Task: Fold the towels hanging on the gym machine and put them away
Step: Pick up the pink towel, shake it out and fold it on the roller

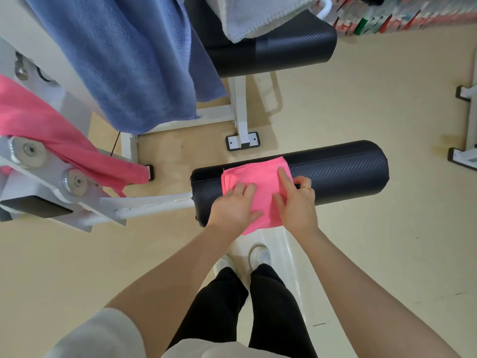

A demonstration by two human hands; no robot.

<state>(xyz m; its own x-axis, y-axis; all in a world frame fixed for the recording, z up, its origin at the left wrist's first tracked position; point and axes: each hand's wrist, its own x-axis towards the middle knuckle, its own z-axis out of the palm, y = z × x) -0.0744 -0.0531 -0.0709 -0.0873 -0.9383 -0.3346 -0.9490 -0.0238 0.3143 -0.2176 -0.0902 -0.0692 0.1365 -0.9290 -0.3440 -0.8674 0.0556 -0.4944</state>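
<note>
Both hands lie flat, fingers straight, on the folded pink towel [254, 189] draped over the black roller pad [335, 174]: left hand [236, 206], right hand [296, 202].

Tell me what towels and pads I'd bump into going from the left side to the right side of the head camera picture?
Hanging pink towel → blue towel → folded pink towel, with left hand and right hand on it → bare end of the black roller pad.
</note>
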